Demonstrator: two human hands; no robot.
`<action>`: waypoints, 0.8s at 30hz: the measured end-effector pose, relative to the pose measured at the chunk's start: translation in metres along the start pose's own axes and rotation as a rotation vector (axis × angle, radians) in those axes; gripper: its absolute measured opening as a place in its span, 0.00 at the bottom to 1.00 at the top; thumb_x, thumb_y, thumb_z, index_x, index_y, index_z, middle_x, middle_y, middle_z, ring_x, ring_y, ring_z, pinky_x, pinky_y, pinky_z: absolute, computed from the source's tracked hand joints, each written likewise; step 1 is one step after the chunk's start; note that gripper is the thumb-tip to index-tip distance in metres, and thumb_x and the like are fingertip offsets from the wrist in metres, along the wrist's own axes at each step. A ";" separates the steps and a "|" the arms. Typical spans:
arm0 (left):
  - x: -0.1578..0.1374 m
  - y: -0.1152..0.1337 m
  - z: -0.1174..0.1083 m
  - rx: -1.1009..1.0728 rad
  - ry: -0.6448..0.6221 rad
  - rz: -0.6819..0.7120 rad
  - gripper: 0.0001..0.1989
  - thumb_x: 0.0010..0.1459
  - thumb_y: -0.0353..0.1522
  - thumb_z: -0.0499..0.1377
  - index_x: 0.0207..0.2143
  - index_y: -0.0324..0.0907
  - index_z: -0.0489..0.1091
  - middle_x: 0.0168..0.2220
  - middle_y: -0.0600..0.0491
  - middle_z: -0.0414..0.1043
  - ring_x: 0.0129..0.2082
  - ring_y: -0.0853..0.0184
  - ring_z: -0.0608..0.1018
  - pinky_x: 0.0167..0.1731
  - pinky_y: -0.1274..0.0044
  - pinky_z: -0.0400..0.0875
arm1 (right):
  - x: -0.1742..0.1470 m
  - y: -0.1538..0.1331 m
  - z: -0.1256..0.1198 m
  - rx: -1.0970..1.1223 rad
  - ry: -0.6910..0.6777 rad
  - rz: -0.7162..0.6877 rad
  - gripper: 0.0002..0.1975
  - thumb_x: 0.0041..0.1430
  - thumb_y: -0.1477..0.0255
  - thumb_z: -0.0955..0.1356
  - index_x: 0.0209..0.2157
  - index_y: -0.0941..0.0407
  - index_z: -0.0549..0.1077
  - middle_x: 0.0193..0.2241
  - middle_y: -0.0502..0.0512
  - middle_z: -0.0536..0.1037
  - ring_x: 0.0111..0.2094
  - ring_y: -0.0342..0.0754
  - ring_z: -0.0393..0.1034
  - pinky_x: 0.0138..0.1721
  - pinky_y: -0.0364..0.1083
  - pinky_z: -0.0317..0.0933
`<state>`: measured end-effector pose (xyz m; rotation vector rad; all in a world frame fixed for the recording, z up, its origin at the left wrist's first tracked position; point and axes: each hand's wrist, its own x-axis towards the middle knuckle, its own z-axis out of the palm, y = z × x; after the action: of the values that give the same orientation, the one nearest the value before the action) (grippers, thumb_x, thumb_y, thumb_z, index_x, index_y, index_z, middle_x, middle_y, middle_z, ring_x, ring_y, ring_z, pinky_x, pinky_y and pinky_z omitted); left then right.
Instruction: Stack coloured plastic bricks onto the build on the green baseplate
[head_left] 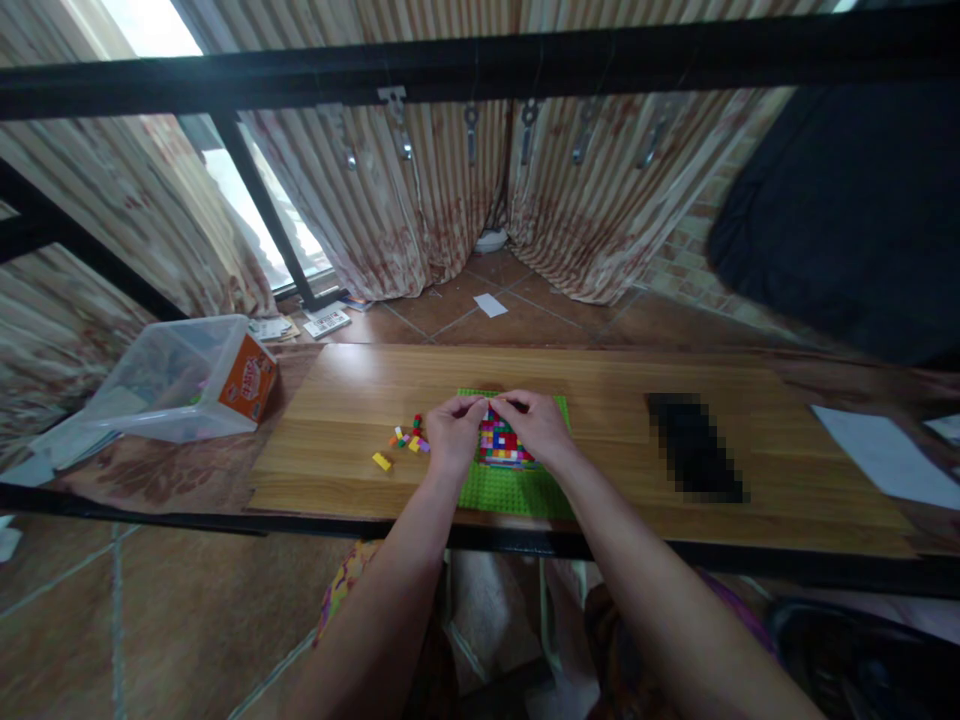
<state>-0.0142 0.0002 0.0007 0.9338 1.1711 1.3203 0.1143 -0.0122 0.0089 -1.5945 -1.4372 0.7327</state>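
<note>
I see both hands meeting over the brick mosaic (pixel 501 440): left hand (pixel 456 437) and right hand (pixel 534 425), fingers pinched together at its far edge, contents hidden.

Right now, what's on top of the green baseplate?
A patch of mixed-colour bricks sits on the baseplate. The left hand and right hand cover its top edge.

Both hands at centre frame over a green baseplate (pixel 517 485) on the wooden desk (pixel 337 420): left hand (pixel 455 435) and right hand (pixel 536 425) with fingertips meeting above a multicoloured brick patch (pixel 501 440). Loose bricks (pixel 407 438) scattered just left of the left hand. Clear plastic bin (pixel 180 380) at far left, pixelated dark object (pixel 694 445) right of centre.
</note>
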 end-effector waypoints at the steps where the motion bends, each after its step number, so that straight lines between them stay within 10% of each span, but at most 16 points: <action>1: 0.000 0.000 0.000 0.010 0.004 0.005 0.05 0.43 0.31 0.67 0.26 0.40 0.79 0.25 0.55 0.78 0.27 0.69 0.76 0.33 0.77 0.71 | 0.000 0.000 0.000 0.004 -0.002 -0.004 0.08 0.59 0.67 0.70 0.35 0.54 0.82 0.35 0.55 0.84 0.38 0.50 0.78 0.41 0.48 0.67; 24: -0.003 0.012 -0.002 -0.176 -0.061 -0.181 0.10 0.36 0.32 0.71 0.23 0.37 0.76 0.20 0.56 0.72 0.21 0.74 0.71 0.26 0.79 0.66 | 0.000 0.006 0.001 0.032 0.018 -0.061 0.12 0.58 0.63 0.68 0.34 0.54 0.82 0.35 0.55 0.84 0.38 0.53 0.77 0.42 0.49 0.66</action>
<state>-0.0181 -0.0018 0.0127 0.7185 1.0487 1.2182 0.1163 -0.0119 0.0030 -1.5232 -1.4475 0.7009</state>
